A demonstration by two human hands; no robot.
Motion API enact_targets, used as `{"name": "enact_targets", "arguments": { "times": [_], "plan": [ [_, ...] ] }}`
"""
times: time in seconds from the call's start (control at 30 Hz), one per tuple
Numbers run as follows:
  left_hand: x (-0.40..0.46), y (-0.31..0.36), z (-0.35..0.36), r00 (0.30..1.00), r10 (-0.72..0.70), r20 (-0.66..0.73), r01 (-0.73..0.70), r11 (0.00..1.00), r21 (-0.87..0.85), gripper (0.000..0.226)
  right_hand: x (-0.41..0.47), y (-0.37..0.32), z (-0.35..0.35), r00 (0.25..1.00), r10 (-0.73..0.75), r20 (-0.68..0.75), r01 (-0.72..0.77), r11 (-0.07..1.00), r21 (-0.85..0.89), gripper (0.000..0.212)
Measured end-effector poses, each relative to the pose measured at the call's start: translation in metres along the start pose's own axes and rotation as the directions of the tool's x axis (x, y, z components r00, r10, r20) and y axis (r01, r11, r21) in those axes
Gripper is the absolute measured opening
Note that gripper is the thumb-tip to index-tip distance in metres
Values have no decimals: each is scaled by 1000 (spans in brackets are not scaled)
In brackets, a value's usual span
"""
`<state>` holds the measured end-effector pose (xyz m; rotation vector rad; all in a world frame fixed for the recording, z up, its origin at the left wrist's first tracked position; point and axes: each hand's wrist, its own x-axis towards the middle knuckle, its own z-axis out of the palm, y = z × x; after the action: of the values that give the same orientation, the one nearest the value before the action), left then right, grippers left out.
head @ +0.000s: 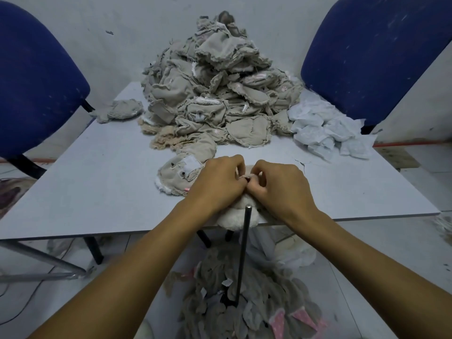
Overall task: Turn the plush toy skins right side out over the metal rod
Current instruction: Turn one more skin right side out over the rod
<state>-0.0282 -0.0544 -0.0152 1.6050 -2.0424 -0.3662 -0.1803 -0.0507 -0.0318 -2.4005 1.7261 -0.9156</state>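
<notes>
Beige skin (176, 176), inside out with frayed seams and a white tag, lying at the table's near edge; fluffy cream part (232, 216) hanging over that edge. Thin dark metal rod (243, 253) standing upright just before it, rounded tip level with the cream fluff.

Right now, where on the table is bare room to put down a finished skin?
Bare patches: the table's near-left part, left of the skin in both hands, and the near-right, below the white fabric. The far middle is crowded by the pile.
</notes>
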Motion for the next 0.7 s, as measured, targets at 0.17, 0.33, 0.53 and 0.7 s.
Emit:
{"name": "enact_targets", "arguments": {
  "times": [0.17, 0.33, 0.53, 0.7],
  "plan": [
    [-12, 6, -2, 962, 269, -44, -262, 958, 113, 10, 2, 6, 1, 980, 138, 143, -126, 988, -93, 27],
    [-25, 20, 3, 902, 406, -150, -365, 900, 239, 24, 3, 4, -6, 988, 89, 126, -81, 995, -65, 16],
    [-24, -1, -13, 960, 134, -246, -83, 975, 206, 22, -25, -17, -27, 955, -189, -231, 224, 965, 135, 13],
    [-53, 5, -16, 780, 431, -454, -409, 900, 153, 13, -44, -25, -35, 843, -361, -398, 428, 899, 93, 11]
  ]
}}
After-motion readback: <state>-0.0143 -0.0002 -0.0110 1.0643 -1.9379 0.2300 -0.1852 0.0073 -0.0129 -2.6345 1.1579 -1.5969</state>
